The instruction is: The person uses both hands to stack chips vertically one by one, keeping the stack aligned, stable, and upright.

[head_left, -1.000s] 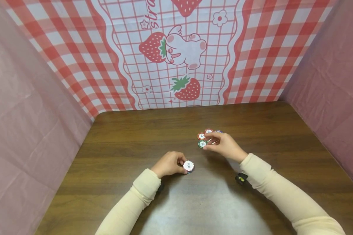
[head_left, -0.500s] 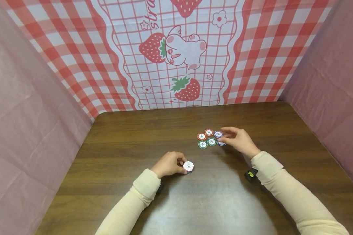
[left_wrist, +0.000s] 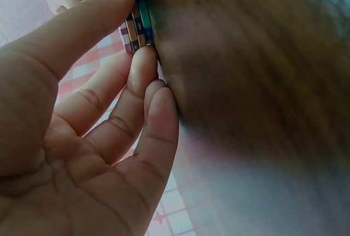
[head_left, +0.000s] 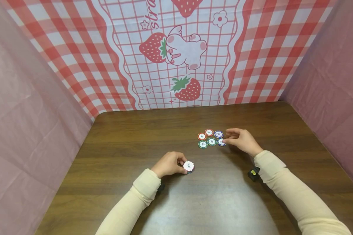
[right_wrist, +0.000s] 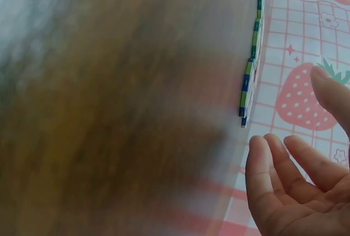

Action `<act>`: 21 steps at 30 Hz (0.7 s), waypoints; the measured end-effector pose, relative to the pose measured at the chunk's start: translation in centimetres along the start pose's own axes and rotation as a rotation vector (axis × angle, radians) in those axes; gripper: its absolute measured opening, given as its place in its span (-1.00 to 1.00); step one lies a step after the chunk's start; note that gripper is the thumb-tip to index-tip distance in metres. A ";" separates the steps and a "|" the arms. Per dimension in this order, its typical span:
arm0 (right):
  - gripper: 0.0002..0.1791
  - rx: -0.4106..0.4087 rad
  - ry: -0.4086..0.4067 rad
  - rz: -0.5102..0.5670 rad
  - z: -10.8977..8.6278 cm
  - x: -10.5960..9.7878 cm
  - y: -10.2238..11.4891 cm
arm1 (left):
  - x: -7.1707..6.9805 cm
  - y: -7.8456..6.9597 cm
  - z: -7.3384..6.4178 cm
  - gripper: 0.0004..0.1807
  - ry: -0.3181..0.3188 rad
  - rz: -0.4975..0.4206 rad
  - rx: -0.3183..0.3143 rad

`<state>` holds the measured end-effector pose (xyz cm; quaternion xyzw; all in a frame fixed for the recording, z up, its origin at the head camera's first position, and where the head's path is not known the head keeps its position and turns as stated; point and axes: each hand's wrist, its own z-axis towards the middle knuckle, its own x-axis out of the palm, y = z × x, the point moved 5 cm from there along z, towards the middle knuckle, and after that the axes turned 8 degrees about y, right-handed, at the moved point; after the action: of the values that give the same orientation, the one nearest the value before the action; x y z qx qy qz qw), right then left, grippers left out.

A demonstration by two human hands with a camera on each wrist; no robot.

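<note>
White-topped stack [head_left: 189,166]: the left hand [head_left: 170,164] pinches it, likely for steadiness; beyond it, the right hand [head_left: 243,141] hovers loose-fingered by chips [head_left: 211,141].

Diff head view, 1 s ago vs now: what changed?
The right hand moved rightward, from over the green chips to the right edge of the blue chips, uncovering most of what it hid. Whether it took or let go of anything can't be made out. Unchanged: the left hand pinching the white-topped stack; the red chips in place.
</note>
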<state>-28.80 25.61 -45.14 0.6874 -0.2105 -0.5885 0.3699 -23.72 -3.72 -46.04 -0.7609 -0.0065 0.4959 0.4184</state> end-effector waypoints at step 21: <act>-0.53 0.025 0.088 -0.108 0.8 0.8 0.1 | 0.1 0.1 0.0 -0.72 0.005 -0.012 -0.002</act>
<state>-29.36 24.76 -45.63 0.7276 -0.1641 -0.5741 0.3377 -23.73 -3.74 -46.21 -0.7623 -0.0105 0.4916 0.4208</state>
